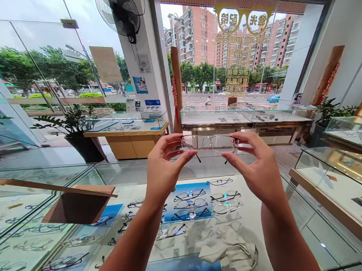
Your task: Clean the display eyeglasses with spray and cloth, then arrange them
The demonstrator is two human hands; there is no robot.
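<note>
A pair of thin metal-framed eyeglasses (206, 142) is held up in front of me, above the glass display counter. My left hand (167, 157) grips its left end, with the thumb below and the fingers above and behind. At the other end, my right hand (253, 155) pinches the frame in a similar way. Both dark temple tips hang below the lenses. Under my hands, several eyeglasses (190, 203) lie in rows over a blue sheet and a pale surface. A crumpled beige cloth (231, 251) lies nearer to me, below my right hand.
A brown ridged wooden stand (77, 204) sits on the counter at left. More glass showcases stand at right (343, 194) and along the window (217, 116). A potted plant (82, 146) stands near the glass door, and a wall fan (119, 12) hangs above.
</note>
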